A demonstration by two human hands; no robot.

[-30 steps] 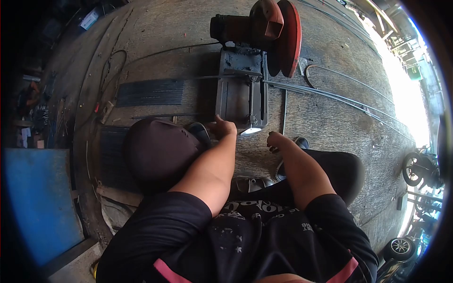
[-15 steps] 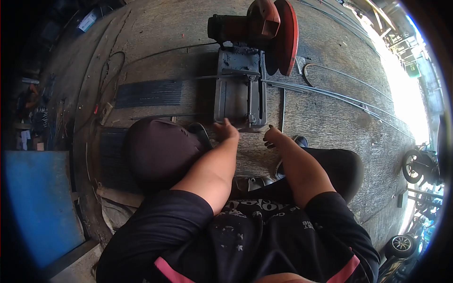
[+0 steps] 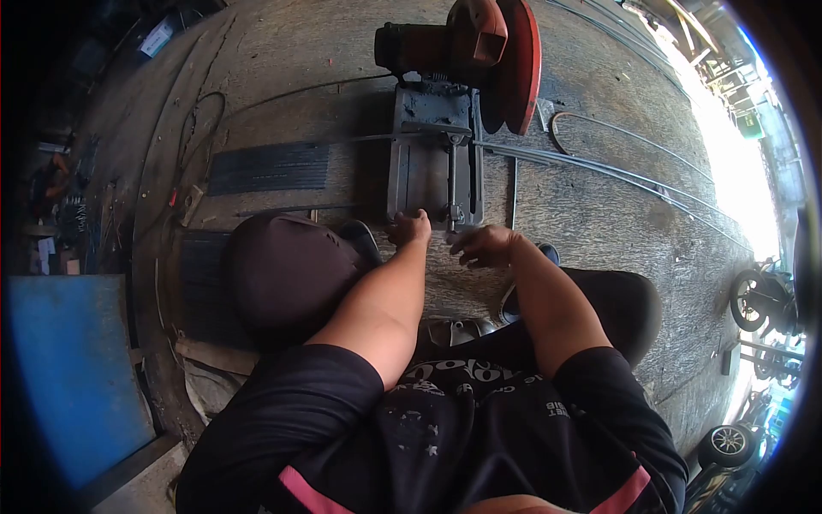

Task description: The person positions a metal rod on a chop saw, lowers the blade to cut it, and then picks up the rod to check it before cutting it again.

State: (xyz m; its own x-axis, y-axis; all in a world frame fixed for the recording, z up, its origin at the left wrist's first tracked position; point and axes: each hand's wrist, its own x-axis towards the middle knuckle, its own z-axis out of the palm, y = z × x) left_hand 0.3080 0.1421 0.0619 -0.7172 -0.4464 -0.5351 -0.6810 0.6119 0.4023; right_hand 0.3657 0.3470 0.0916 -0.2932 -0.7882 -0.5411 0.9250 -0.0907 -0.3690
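In front of me on the floor stands a chop saw, its red motor and disc guard [image 3: 519, 68] raised above a grey metal base [image 3: 419, 184]. A screw clamp [image 3: 454, 180] runs along the base's right part, with its crank end towards me. Thin metal rods [image 3: 582, 160] lie across the base behind the clamp. My left hand [image 3: 411, 228] is at the base's front left corner, fingers loosely bent and apart, partly in shadow. Beside the clamp's crank end, my right hand [image 3: 484, 247] has its fingers curved and apart, slightly blurred, with nothing visible in them.
Dark ribbed strips [image 3: 270, 169] lie on the worn floor to the left. A cable [image 3: 300, 92] runs left from the saw. My knees flank the work spot, the left under dark cloth [image 3: 295, 278]. A blue panel [image 3: 77, 368] is at lower left; motorbike wheels [image 3: 728, 443] stand right.
My right hand has moved left to the clamp's crank end, turning palm down. My left hand has shifted only slightly, its fingers less spread. The saw looks unmoved.
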